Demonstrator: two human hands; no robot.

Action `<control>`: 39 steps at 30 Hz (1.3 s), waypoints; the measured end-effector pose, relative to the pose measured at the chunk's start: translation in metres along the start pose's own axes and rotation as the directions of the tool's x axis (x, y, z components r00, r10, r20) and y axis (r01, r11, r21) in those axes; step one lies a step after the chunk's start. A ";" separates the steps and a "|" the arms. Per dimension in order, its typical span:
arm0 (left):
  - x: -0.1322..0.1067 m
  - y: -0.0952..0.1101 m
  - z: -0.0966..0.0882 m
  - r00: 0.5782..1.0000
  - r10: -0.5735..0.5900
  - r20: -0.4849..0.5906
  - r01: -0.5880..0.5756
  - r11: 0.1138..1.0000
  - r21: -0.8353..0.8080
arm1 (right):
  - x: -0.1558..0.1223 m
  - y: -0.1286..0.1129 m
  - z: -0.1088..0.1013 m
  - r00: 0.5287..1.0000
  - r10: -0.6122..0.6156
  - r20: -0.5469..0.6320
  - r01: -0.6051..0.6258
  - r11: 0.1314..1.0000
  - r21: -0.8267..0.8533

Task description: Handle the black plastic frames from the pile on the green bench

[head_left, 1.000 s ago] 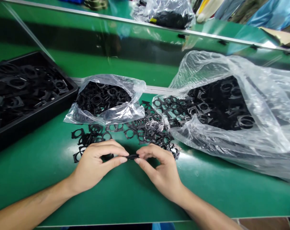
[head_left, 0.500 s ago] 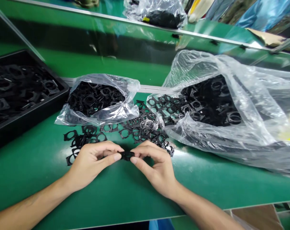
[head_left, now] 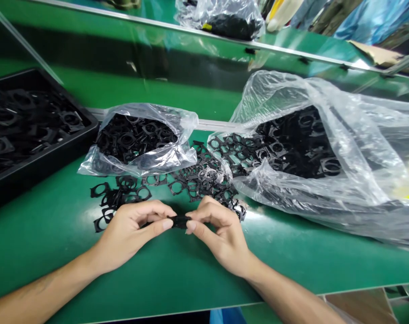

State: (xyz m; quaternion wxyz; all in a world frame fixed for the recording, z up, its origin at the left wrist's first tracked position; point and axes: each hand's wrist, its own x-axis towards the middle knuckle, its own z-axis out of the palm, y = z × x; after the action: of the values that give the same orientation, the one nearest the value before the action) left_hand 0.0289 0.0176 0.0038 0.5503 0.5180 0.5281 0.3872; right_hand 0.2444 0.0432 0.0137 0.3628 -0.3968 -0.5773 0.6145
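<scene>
A thin black part [head_left: 180, 221], seen nearly edge-on as a dark strip, its finer detail unclear, sits nearer the person than the smaller clear bag [head_left: 157, 167]. Left hand [head_left: 128, 231] and right hand [head_left: 222, 235] pinch opposite ends between thumb and fingers, the middle exposed between fingertips.

Green tabletop [head_left: 150, 281], black bin [head_left: 38, 168], small clear bag [head_left: 150, 165], large clear bag [head_left: 356, 139], loose black ring-shaped parts [head_left: 204, 177]

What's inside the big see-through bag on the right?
Through the open side of the clear bag you can see a pile of flat black pieces, many with a round hole. Whatever lies underneath them, or behind its cloudy folds farther right, can't be made out.
</scene>
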 end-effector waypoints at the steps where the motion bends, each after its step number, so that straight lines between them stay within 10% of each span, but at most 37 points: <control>1: 0.000 0.001 0.001 1.000 -0.019 -0.014 0.019 1.000 -0.007 | 0.001 0.001 0.001 0.999 0.050 0.015 -0.050 0.998 0.039; 10: 0.001 0.001 0.004 0.999 -0.030 -0.038 0.031 0.999 0.026 | 0.001 0.002 0.006 0.985 0.174 0.001 -0.174 0.981 0.080; 22: 0.000 0.004 0.002 0.997 -0.002 0.077 -0.006 0.995 0.103 | 0.003 0.001 0.005 0.996 0.013 0.084 -0.001 0.990 -0.142; 31: 0.001 0.002 -0.004 0.962 -0.062 0.267 0.065 0.998 -0.001 | 0.004 -0.002 0.004 0.972 0.171 0.160 -0.200 0.962 0.185; 39: 0.001 0.002 -0.002 0.970 -0.134 0.201 0.142 0.989 -0.029 | 0.005 -0.003 0.004 0.940 0.284 0.189 -0.330 0.900 0.285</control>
State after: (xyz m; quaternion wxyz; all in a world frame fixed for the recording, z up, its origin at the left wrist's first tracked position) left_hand 0.0276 0.0188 0.0060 0.6369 0.5041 0.4967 0.3058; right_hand 0.2387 0.0466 0.0167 0.2772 -0.3755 -0.4271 0.7744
